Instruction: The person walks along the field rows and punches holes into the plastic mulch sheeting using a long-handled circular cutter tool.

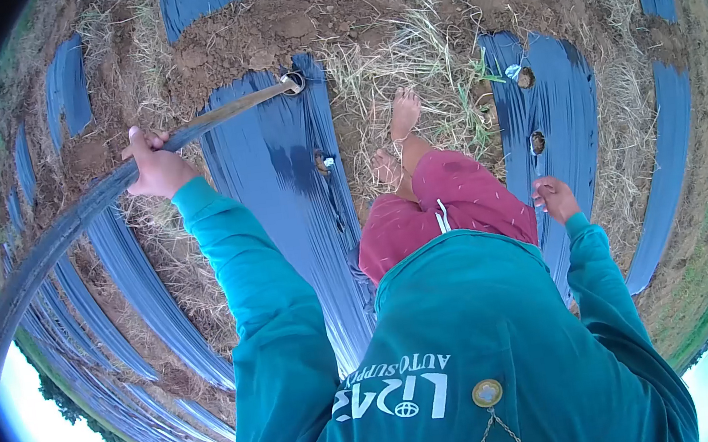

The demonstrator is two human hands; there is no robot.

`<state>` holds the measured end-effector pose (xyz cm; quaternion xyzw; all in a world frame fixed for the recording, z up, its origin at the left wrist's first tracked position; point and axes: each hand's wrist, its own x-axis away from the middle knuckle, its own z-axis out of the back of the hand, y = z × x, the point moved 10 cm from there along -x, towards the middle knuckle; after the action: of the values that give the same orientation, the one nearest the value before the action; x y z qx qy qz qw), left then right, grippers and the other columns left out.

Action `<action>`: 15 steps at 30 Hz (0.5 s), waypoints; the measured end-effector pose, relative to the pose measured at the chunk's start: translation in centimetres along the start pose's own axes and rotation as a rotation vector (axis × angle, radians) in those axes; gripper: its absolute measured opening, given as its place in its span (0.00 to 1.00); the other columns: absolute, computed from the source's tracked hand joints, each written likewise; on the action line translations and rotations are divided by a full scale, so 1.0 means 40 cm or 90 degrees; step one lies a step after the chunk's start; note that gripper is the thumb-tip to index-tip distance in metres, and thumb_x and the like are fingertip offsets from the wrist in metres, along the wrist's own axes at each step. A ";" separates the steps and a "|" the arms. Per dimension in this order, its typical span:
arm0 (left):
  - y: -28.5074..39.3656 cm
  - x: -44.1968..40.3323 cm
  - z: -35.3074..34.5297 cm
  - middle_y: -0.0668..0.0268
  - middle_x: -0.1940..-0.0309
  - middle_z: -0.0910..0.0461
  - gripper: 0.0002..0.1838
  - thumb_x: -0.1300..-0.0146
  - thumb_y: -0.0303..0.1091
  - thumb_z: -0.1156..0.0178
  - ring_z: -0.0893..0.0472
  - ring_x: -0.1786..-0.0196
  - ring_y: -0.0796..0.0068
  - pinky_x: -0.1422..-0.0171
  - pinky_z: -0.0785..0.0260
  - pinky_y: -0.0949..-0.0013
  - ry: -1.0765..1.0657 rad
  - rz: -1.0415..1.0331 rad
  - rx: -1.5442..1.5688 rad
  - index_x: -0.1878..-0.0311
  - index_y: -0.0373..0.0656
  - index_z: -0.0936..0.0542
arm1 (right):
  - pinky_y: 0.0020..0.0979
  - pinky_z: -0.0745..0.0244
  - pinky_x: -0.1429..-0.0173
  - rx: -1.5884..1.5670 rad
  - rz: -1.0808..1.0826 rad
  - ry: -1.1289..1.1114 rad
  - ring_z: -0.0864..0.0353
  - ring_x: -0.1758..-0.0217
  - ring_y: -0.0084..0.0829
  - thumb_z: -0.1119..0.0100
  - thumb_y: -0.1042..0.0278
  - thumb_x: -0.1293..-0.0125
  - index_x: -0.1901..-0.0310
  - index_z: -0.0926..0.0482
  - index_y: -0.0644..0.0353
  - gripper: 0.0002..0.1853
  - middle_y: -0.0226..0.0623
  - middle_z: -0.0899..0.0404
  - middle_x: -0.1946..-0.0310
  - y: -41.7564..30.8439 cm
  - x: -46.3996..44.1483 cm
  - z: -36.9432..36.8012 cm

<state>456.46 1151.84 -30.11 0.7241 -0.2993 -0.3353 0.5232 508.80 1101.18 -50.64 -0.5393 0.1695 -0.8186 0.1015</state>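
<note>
My left hand (157, 168) is wrapped round a long dark pole (219, 113) that looks bent in this wide view. The pole's far end, with a pale round ring (293, 83), meets the dark plastic sheet (261, 157) covering a bed left of my bare feet (405, 113). My right hand (555, 197) hangs beside my shorts, above another plastic-covered bed (568, 117). Its fingers are loosely curled with a gap between them, and I see nothing held there. Two round holes (538, 143) with brown soil show in that right-hand sheet.
Dry straw (403, 49) lies on the path between the beds. Loose brown soil (258, 32) crosses the ends of the sheets. A torn hole (324, 162) with something whitish is in the left sheet. More covered rows (146, 271) run along the left.
</note>
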 end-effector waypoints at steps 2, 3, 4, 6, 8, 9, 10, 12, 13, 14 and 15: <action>-0.018 0.001 -0.052 0.66 0.84 0.35 0.11 0.48 0.16 0.43 0.33 0.82 0.75 0.74 0.33 0.68 -0.099 0.064 0.016 0.79 0.37 0.33 | 0.25 0.31 0.70 -0.003 -0.027 0.004 0.24 0.71 0.25 0.53 0.65 0.37 0.57 0.27 0.61 0.11 0.36 0.22 0.68 0.028 0.020 0.026; -0.009 0.002 -0.057 0.66 0.84 0.35 0.11 0.49 0.16 0.43 0.33 0.81 0.75 0.74 0.33 0.67 -0.140 0.089 0.016 0.79 0.38 0.33 | 0.25 0.31 0.70 0.003 -0.038 -0.005 0.24 0.70 0.24 0.53 0.64 0.37 0.57 0.27 0.59 0.11 0.35 0.22 0.68 0.040 0.020 0.031; 0.033 0.019 -0.053 0.66 0.84 0.35 0.12 0.48 0.17 0.43 0.33 0.81 0.75 0.73 0.33 0.67 -0.164 0.083 0.004 0.80 0.38 0.34 | 0.25 0.31 0.70 0.009 -0.070 -0.007 0.24 0.70 0.24 0.53 0.64 0.37 0.57 0.27 0.59 0.11 0.35 0.22 0.68 0.092 0.052 0.032; 0.123 0.027 -0.116 0.64 0.85 0.35 0.14 0.46 0.20 0.45 0.34 0.81 0.74 0.72 0.35 0.68 -0.206 0.041 0.022 0.83 0.40 0.36 | 0.26 0.30 0.70 0.016 -0.083 0.006 0.23 0.70 0.24 0.53 0.64 0.37 0.57 0.27 0.58 0.11 0.35 0.22 0.67 0.100 0.015 0.059; 0.251 0.040 -0.160 0.65 0.86 0.37 0.15 0.43 0.24 0.48 0.35 0.80 0.74 0.67 0.36 0.65 -0.282 -0.004 0.011 0.83 0.41 0.37 | 0.26 0.30 0.71 0.007 -0.077 0.020 0.23 0.70 0.25 0.53 0.64 0.37 0.57 0.27 0.58 0.11 0.35 0.21 0.67 0.074 0.012 0.075; 0.320 0.050 -0.175 0.66 0.86 0.38 0.15 0.41 0.26 0.50 0.36 0.80 0.74 0.65 0.37 0.64 -0.324 -0.026 0.005 0.84 0.42 0.38 | 0.26 0.29 0.71 0.001 -0.077 0.026 0.22 0.70 0.25 0.53 0.63 0.37 0.57 0.27 0.58 0.11 0.35 0.21 0.67 0.071 0.023 0.078; 0.374 0.055 -0.185 0.66 0.87 0.40 0.16 0.40 0.28 0.52 0.38 0.80 0.74 0.63 0.38 0.63 -0.355 -0.013 0.017 0.84 0.43 0.39 | 0.26 0.29 0.71 -0.013 -0.067 0.041 0.22 0.70 0.25 0.53 0.64 0.37 0.57 0.27 0.58 0.11 0.35 0.21 0.67 0.054 0.010 0.085; 0.471 0.065 -0.194 0.67 0.88 0.43 0.16 0.39 0.31 0.55 0.39 0.80 0.74 0.60 0.40 0.62 -0.394 -0.006 0.042 0.84 0.45 0.40 | 0.26 0.29 0.71 -0.034 -0.051 0.066 0.22 0.70 0.25 0.54 0.64 0.36 0.57 0.27 0.59 0.12 0.36 0.21 0.68 0.026 -0.009 0.096; 0.511 0.069 -0.192 0.67 0.88 0.43 0.16 0.39 0.32 0.56 0.40 0.80 0.74 0.60 0.41 0.62 -0.402 -0.002 0.051 0.84 0.45 0.40 | 0.26 0.30 0.71 -0.037 -0.022 0.079 0.22 0.71 0.25 0.53 0.64 0.36 0.57 0.26 0.61 0.11 0.36 0.21 0.69 0.008 -0.010 0.104; 0.535 0.075 -0.192 0.67 0.88 0.44 0.16 0.39 0.32 0.56 0.40 0.80 0.74 0.60 0.41 0.62 -0.409 0.001 0.060 0.83 0.46 0.40 | 0.25 0.30 0.72 -0.038 0.007 0.091 0.23 0.72 0.24 0.52 0.65 0.37 0.57 0.26 0.62 0.11 0.36 0.21 0.69 -0.020 -0.019 0.108; 0.539 0.072 -0.201 0.67 0.87 0.43 0.16 0.39 0.32 0.56 0.40 0.80 0.74 0.60 0.41 0.63 -0.403 0.008 0.072 0.83 0.46 0.40 | 0.25 0.31 0.73 -0.045 0.046 0.106 0.23 0.72 0.24 0.52 0.66 0.37 0.58 0.26 0.63 0.11 0.36 0.21 0.70 -0.072 -0.045 0.112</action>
<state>462.82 1148.15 -8.13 0.6097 -0.4699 -0.5236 0.3651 513.70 1103.72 -49.44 -0.4659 0.2255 -0.8500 0.0977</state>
